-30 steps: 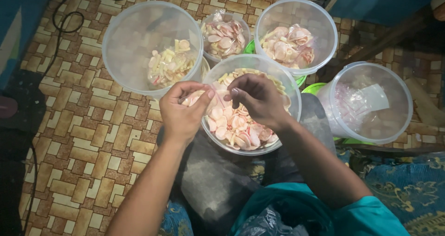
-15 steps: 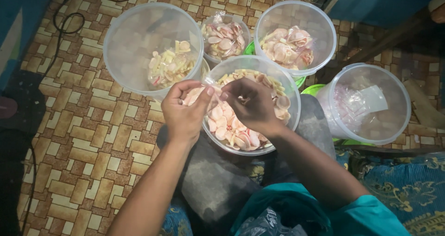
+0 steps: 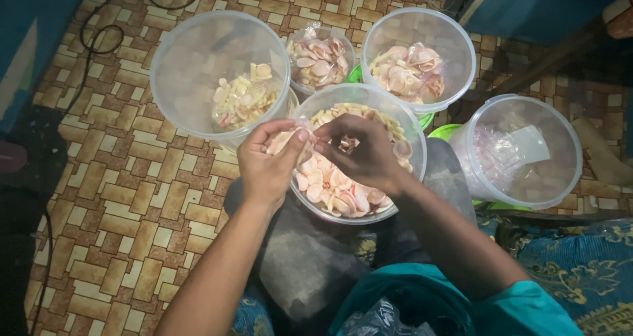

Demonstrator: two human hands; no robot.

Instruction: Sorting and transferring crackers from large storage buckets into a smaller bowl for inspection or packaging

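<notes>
nearest us, our left hand and right hand meet over the round clear plastic tub of pink and white crackers resting on our lap. both hands pinch a small clear plastic bag between thumbs and fingertips. beyond it stand a large clear tub with pale yellow chips, a small bag-lined tub of pink chips and another clear tub of crackers, all on the brown patterned tile floor.

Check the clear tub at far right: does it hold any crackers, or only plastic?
No crackers visible. The far-right tub shows only clear plastic bags inside; other tubs hold pink and pale crackers.
</notes>
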